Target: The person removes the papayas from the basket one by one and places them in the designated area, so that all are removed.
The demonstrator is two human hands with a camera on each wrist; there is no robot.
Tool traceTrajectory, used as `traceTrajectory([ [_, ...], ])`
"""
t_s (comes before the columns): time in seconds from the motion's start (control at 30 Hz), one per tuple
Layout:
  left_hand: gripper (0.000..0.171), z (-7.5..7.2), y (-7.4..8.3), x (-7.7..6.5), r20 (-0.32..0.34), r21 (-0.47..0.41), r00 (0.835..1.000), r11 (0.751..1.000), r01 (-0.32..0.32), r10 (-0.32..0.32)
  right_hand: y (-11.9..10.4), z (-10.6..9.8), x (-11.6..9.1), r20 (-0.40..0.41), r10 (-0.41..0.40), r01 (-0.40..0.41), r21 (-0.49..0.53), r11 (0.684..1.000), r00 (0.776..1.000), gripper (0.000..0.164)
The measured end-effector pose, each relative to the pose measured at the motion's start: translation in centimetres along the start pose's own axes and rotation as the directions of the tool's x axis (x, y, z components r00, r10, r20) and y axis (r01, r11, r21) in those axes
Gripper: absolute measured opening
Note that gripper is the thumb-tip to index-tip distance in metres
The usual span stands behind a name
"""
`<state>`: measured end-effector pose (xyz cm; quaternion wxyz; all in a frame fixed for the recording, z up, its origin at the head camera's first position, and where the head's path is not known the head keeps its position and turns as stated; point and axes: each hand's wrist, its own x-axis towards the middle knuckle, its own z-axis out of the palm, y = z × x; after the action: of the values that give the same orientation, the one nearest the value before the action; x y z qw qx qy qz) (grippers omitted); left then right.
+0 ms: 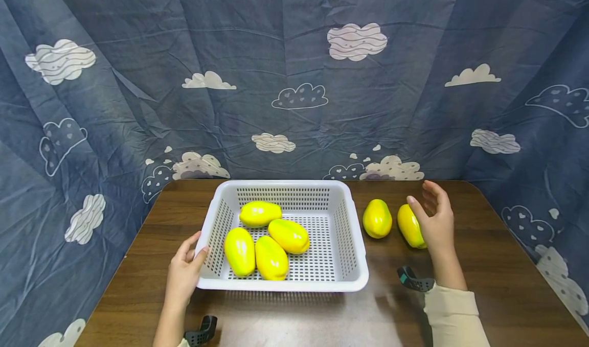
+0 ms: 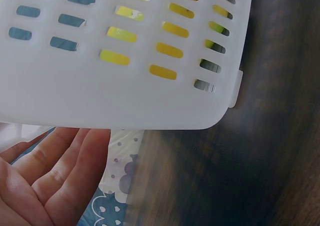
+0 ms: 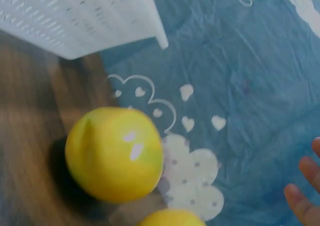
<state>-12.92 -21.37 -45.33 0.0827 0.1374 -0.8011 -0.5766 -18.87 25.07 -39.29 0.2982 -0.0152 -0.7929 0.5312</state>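
A white perforated plastic basket (image 1: 317, 285) stands on the table with several glossy yellow mango-like fruits inside, one of them a front fruit (image 1: 271, 259). My left hand (image 1: 183, 271) holds the basket's left rim, thumb on top and fingers outside; the left wrist view shows those fingers (image 2: 75, 171) passing behind the basket edge. To the basket's right lie two more such fruits, a nearer one (image 1: 377, 219) and a farther one (image 1: 409, 227). Over the farther fruit hovers my right hand (image 1: 437, 224), fingers spread and slightly bent, holding nothing. It partly hides that fruit.
A brown wooden table (image 1: 257, 319) carries everything. Behind it and at both sides hangs a dark blue curtain (image 1: 248, 45) with a cloud print, meeting the table's back edge. Black straps (image 1: 416, 280) sit at both wrists.
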Motion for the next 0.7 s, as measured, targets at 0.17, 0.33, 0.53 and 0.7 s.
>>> traceTrajectory([
  [0.17, 0.043, 0.0, 0.0, 0.0, 0.003, 0.001, 1.000, 1.000, -0.001, 0.001, -1.6, 0.5, 0.3, 0.033, -0.039, 0.039, 0.011, 0.999, 0.999, 0.050],
  [0.33, 0.043, 0.0, 0.0, 0.0, 0.003, 0.003, 1.000, 1.000, -0.001, 0.001, -3.4, 1.3, 0.4, 0.058, -0.080, 0.079, 0.023, 0.997, 0.995, 0.050],
  [0.53, 0.043, 0.0, 0.0, -0.1, 0.002, 0.004, 1.000, 1.000, -0.002, 0.002, -5.4, 2.5, 0.2, 0.098, -0.143, 0.140, 0.034, 0.990, 0.985, 0.051],
  [0.7, 0.043, 0.0, 0.0, -0.1, 0.005, 0.000, 1.000, 1.000, 0.000, 0.000, -6.3, 3.6, 0.1, 0.136, -0.199, 0.192, 0.060, 0.980, 0.971, 0.052],
])
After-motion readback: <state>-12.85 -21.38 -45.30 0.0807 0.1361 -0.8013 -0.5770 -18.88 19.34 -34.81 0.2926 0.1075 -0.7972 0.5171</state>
